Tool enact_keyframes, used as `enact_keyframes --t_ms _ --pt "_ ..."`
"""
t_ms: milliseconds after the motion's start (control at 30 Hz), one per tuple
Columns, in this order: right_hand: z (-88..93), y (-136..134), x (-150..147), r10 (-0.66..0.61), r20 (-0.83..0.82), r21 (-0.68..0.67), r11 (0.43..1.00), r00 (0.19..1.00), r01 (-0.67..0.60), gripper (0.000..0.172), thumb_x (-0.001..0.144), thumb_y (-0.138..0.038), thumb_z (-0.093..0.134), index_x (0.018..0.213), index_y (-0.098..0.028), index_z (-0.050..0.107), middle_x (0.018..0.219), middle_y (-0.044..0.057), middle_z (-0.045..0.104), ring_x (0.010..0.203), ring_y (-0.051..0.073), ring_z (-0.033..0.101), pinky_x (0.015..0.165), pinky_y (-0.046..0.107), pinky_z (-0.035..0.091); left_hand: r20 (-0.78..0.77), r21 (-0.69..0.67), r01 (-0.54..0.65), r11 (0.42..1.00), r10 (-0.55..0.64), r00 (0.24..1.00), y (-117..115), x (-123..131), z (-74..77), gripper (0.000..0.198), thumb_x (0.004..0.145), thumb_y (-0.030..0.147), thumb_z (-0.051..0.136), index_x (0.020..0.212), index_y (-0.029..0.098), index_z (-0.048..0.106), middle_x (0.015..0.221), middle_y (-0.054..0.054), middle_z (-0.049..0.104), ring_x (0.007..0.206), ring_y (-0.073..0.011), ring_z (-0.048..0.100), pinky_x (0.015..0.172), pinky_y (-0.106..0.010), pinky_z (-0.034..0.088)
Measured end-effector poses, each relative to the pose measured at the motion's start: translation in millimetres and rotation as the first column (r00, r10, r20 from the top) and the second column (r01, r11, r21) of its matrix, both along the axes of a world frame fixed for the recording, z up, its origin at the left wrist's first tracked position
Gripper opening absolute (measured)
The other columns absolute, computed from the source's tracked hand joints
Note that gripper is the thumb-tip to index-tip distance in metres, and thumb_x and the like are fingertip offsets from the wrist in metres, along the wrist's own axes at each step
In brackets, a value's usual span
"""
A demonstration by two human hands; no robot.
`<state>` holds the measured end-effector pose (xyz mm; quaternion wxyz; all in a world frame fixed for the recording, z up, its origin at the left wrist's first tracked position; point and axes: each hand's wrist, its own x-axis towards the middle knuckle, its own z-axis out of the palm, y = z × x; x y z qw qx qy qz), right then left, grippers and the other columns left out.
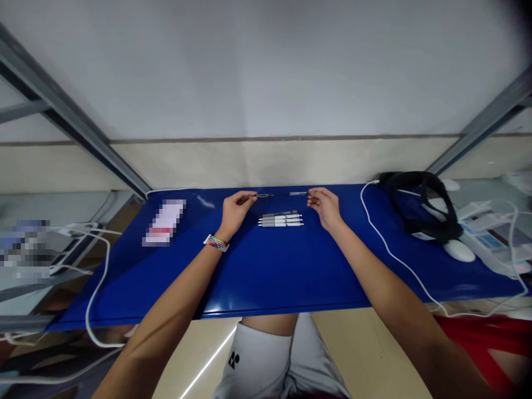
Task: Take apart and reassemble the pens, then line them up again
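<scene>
My left hand [235,210] pinches one slim dark pen part [261,195] above the blue table [274,271], with a colourful band on its wrist. A second dark pen part [297,193] is pinched in my right hand [325,206]; the two pieces point at each other with a small gap between them. Below them, between my hands, three white-and-grey pens [281,219] lie side by side on the table.
A blurred white-and-red card [163,222] lies at the table's left. A black strap headset [419,205] and a white cable [390,252] sit at the right, with white devices [477,238] beyond. Metal frame bars [75,127] slope at both sides. White cables [97,288] hang at the left edge.
</scene>
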<state>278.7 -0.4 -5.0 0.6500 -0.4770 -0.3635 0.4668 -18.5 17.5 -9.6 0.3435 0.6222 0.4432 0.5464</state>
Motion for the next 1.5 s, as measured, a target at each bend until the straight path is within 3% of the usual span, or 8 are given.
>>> enact_keyframes --t_ms 333,1500 --pt "5.1 -2.5 -3.0 -0.007 -0.033 -0.032 0.999 0.999 0.006 0.009 0.071 -0.026 0.075 0.079 -0.021 0.076 0.067 0.001 0.069 0.062 0.014 0.062 0.064 0.029 0.055 0.013 0.009 -0.022 1.0 0.022 1.0 0.7 -0.1 -0.7 0.03 0.086 0.041 0.083 0.106 0.019 0.085 0.1 -0.008 0.085 0.088 -0.0222 0.076 0.087 -0.036 0.061" --pt "6.3 -2.6 -2.6 -0.025 -0.019 -0.05 0.998 1.0 0.024 0.011 0.07 -0.026 0.076 0.079 -0.02 0.076 0.069 0.001 0.069 0.062 0.014 0.062 0.063 0.029 0.054 0.001 0.006 -0.02 1.0 0.02 1.0 -1.2 1.4 0.2 0.029 0.086 0.042 0.084 0.105 0.02 0.085 0.098 -0.008 0.084 0.088 -0.0221 0.076 0.087 -0.036 0.061"
